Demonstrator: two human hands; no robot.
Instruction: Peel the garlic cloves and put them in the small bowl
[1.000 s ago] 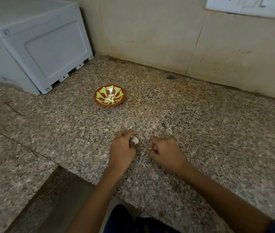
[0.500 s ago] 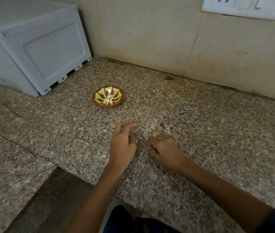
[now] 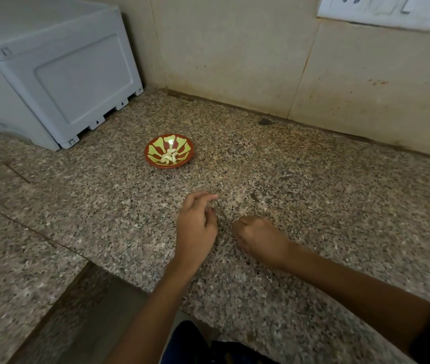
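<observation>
Speckled granite tabletop (image 3: 313, 206) carries the small bowl (image 3: 168, 151) toward its back-left corner, already holding several peeled garlic cloves (image 3: 168, 158), while the left hand (image 3: 195, 227) hovers with loosely spread, empty fingers and the right hand (image 3: 258, 237) is curled, contents hidden.

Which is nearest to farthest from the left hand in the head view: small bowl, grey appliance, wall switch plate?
From the left hand:
1. Small bowl, just beyond the hand on the counter, slightly left, peeled cloves inside.
2. Grey appliance, far left against the wall.
3. Wall switch plate, top right, high on the wall.
</observation>
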